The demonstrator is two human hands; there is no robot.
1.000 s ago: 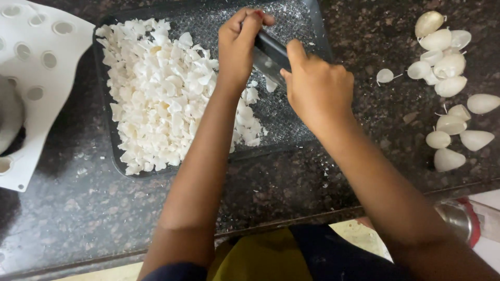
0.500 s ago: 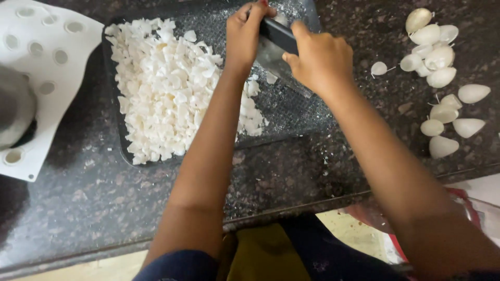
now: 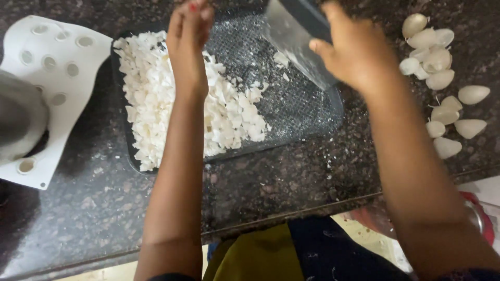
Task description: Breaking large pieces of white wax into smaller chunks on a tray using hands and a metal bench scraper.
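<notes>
Your right hand [image 3: 354,52] grips a wide steel scraper blade [image 3: 297,39] by its dark top edge, fingers wrapped over the handle and thumb pressed on the near side, holding it tilted above the far right part of a dark textured cutting mat [image 3: 307,112] on the speckled granite counter [image 3: 271,182]. Your left hand [image 3: 190,31] hovers over the mat's far edge with fingers held together and curled downward; whether they pinch anything cannot be told, as the tips run out of view. A heap of chopped white pieces [image 3: 172,99] covers the left half of the mat, with a few stray bits lying near the blade. To the right, well apart from the mat, whole pale cloves [image 3: 442,78] lie scattered on the counter — some in a far cluster, others nearer. At the far left sits a white tray with round holes [image 3: 57,62], partly under a blurred grey object [image 3: 18,122]
</notes>
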